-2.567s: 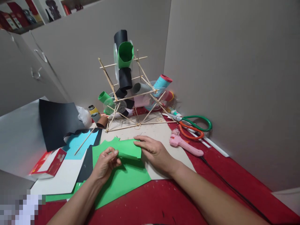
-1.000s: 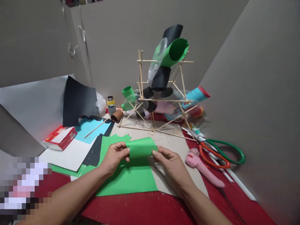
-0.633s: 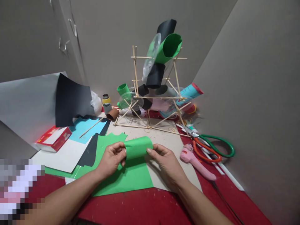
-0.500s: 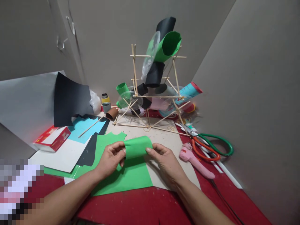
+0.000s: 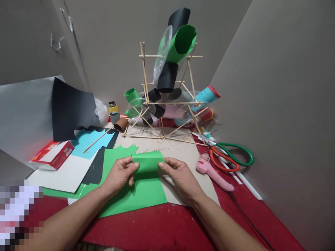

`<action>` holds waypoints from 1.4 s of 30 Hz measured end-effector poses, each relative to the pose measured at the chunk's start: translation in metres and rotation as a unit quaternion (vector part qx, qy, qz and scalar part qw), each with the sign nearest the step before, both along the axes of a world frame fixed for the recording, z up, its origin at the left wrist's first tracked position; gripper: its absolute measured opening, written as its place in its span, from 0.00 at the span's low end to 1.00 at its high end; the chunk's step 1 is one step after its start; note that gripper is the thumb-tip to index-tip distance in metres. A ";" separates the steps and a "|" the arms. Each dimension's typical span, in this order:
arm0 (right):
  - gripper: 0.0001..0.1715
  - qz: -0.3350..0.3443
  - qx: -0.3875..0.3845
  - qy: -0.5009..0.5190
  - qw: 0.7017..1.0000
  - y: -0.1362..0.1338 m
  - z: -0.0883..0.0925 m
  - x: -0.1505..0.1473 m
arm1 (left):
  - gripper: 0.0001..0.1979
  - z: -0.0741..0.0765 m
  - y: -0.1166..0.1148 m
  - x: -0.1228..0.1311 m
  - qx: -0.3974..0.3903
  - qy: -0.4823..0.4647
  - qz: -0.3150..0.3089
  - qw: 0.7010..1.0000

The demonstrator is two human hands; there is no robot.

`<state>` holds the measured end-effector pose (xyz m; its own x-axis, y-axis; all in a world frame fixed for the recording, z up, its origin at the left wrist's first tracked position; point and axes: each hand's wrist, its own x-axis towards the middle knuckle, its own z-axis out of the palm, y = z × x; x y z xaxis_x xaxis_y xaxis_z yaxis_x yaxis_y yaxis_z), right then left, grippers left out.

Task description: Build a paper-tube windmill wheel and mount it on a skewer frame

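Between my two hands is a curled piece of green paper (image 5: pixel 148 163), held up by its two ends. My left hand (image 5: pixel 121 174) pinches the left end, thumb in front and fingers behind. At the right end, the thumb of my right hand (image 5: pixel 176 174) presses on the front, with its fingers behind the paper. Below them lies a larger green sheet (image 5: pixel 136 197) with a scalloped top edge. Behind the hands stands a frame of wooden sticks (image 5: pixel 172 103), carrying a clear plastic disc (image 5: pixel 161 52) with green and black paper tubes.
Large scissors (image 5: pixel 230 157) and a pink hot glue gun (image 5: pixel 214 174) lie at right. Blue paper (image 5: pixel 91 143), a red box (image 5: pixel 53 155) and a curved black sheet (image 5: pixel 73 108) are at left. A brown tube (image 5: pixel 120 124) and yellow bottle (image 5: pixel 113 107) stand behind.
The whole scene has shifted slightly left and up in view. The curled green paper looks flatter across its front, with my left thumb now lying over it. Both hands keep their hold.
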<state>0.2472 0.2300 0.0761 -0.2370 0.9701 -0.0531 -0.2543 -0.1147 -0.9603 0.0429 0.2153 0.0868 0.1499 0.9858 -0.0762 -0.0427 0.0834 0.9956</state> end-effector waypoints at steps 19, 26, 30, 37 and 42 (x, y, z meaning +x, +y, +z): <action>0.18 -0.070 0.015 -0.012 0.997 0.003 -0.011 0.004 | 0.24 0.002 -0.001 0.000 -0.051 -0.108 -0.087 0.989; 0.16 -0.055 0.017 -0.033 0.998 0.000 -0.018 0.004 | 0.21 -0.008 0.001 0.004 -0.142 -0.147 -0.060 0.977; 0.16 -0.053 0.027 -0.044 0.997 -0.002 -0.019 0.003 | 0.21 -0.011 0.001 0.004 -0.154 -0.142 -0.066 0.976; 0.18 -0.077 0.066 -0.088 0.991 -0.005 -0.010 0.004 | 0.20 -0.007 -0.003 0.003 -0.142 -0.150 -0.084 0.975; 0.18 -0.098 0.107 -0.138 0.980 -0.006 -0.005 0.006 | 0.21 -0.007 -0.004 0.003 -0.153 -0.150 -0.106 0.971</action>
